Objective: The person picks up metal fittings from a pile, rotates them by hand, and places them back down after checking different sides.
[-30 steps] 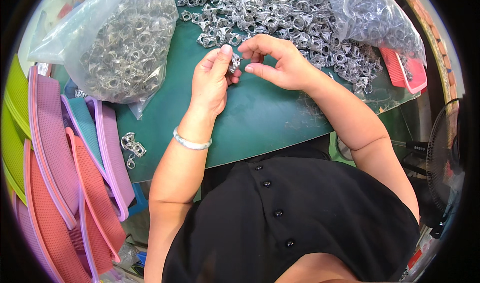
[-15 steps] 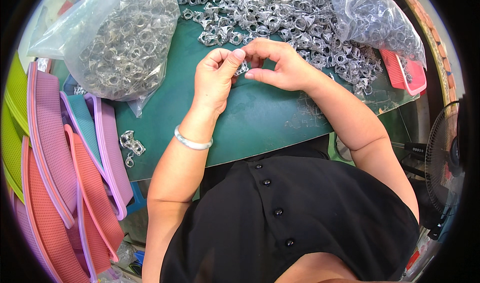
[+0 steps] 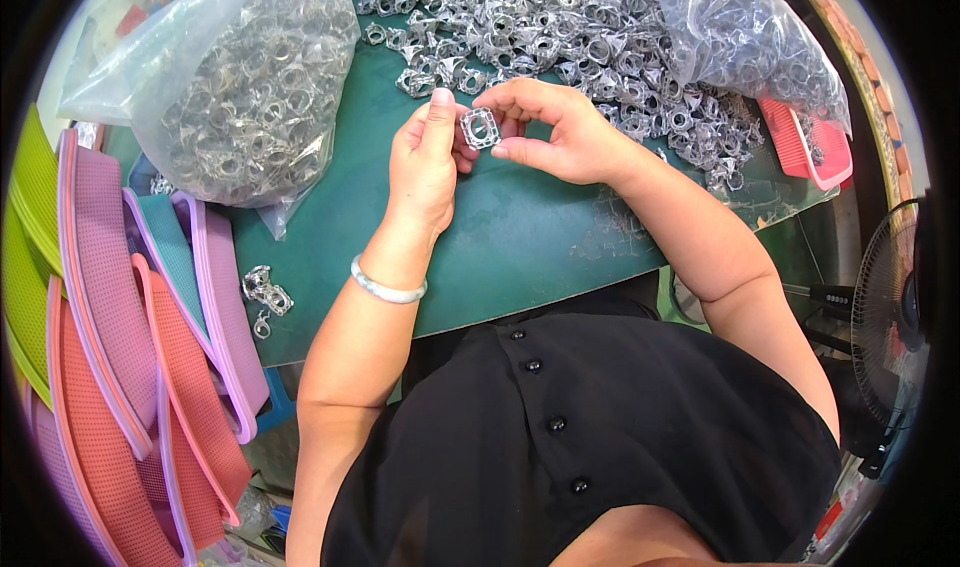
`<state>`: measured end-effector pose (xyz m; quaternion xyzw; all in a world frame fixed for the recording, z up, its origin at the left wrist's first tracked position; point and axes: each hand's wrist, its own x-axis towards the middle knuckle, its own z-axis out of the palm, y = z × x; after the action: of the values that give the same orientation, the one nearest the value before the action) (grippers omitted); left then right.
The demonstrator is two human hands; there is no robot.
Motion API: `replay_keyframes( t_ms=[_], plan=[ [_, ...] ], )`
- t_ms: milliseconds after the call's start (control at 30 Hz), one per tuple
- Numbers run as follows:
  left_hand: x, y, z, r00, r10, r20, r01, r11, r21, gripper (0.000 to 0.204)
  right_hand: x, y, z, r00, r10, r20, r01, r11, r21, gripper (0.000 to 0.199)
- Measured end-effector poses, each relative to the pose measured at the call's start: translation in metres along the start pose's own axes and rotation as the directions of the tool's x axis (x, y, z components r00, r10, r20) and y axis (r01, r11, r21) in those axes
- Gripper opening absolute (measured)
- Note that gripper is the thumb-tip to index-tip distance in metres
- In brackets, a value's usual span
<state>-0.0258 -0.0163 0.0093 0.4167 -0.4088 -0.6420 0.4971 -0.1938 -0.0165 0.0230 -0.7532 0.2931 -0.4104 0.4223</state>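
R hand (image 3: 562,130): thumb + index pinching sq. metal piece (image 3: 495,129).
L hand (image 3: 424,162): thumb raised, fingers nr. piece's L edge; grip can't tell.
Metal piece: betw. hands, over green table (image 3: 530,237), nr. silvery pile (image 3: 540,17).

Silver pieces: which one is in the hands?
The squarish, open-centred piece between the left hand and right hand. It alone shows there; the heap lies on the table.

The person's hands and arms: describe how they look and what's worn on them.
The left hand and right hand are ungloved. A smooth, rounded, pale bangle with faint greyish-green tints circles the left wrist; the right wrist shows nothing worn. No sleeve covers either forearm.
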Motion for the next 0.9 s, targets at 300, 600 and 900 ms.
replay_keyframes(
  t_ms=[300,600,900],
  plan=[
    [-0.0022,0.0038,-0.0025,0.991,-0.117,0.072,0.112,0.992,0.064,0.049,0.0000,0.0035,-0.0009,0.997,-0.050,-0.056,0.049,0.999,-0.014,0.038],
    [-0.0047,0.0058,-0.0018,0.981,-0.134,0.144,0.121,0.988,0.091,0.049,0.0005,0.0045,-0.0010,0.994,-0.084,-0.076,0.078,0.994,-0.076,0.037],
    [-0.0028,0.0001,0.0026,0.984,0.000,0.180,0.021,0.993,-0.116,0.016,0.0034,0.0055,-0.0090,0.957,-0.235,-0.172,0.116,0.849,-0.516,0.043]
  ],
)
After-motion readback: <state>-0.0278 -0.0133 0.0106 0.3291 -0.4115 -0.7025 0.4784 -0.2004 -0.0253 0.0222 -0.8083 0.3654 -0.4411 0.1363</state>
